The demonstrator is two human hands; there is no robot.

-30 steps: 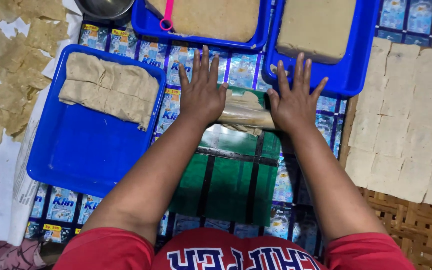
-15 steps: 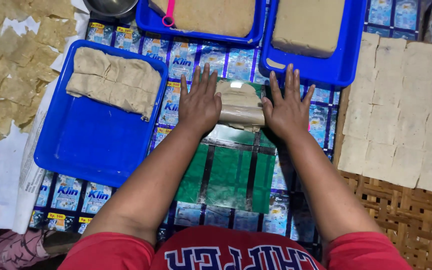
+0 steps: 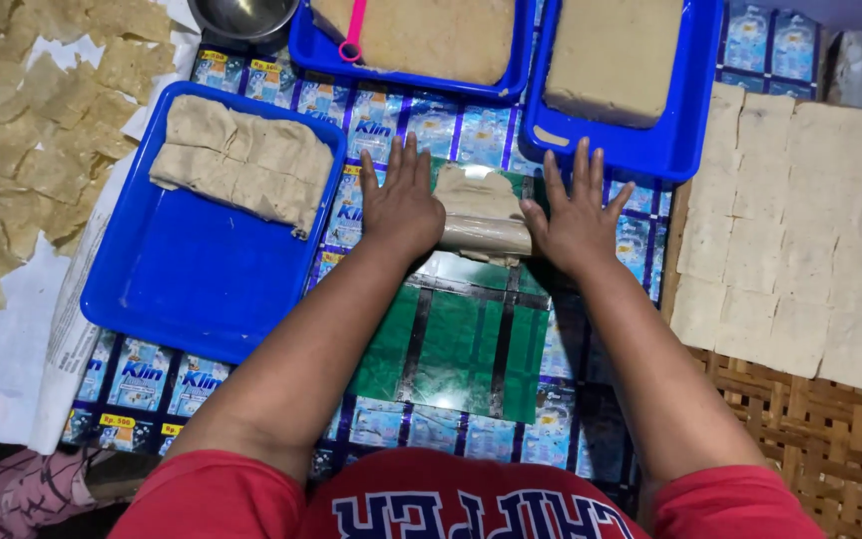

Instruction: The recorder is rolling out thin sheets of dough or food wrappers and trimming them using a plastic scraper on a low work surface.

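My left hand (image 3: 402, 200) and my right hand (image 3: 577, 215) lie flat, fingers spread, on the two ends of a rolling pin (image 3: 485, 236). A pale sheet of dough (image 3: 477, 196) is partly wrapped over the pin between them. The pin rests at the far end of a shiny green plastic sheet (image 3: 451, 344) laid over a mat of blue printed sachets (image 3: 142, 374). Both forearms reach forward from my red shirt at the bottom of the view.
A blue tray (image 3: 187, 269) on the left holds folded dough sheets (image 3: 241, 160). Two more blue trays at the back hold dough blocks (image 3: 613, 55), one with a pink tool (image 3: 353, 35). Cut squares lie on a woven mat (image 3: 800, 230) right, and on paper (image 3: 22, 150) left.
Both hands and the rolling pin have moved slightly away from me along the green sheet. The view has shifted a little, and the dough stays wrapped over the pin.
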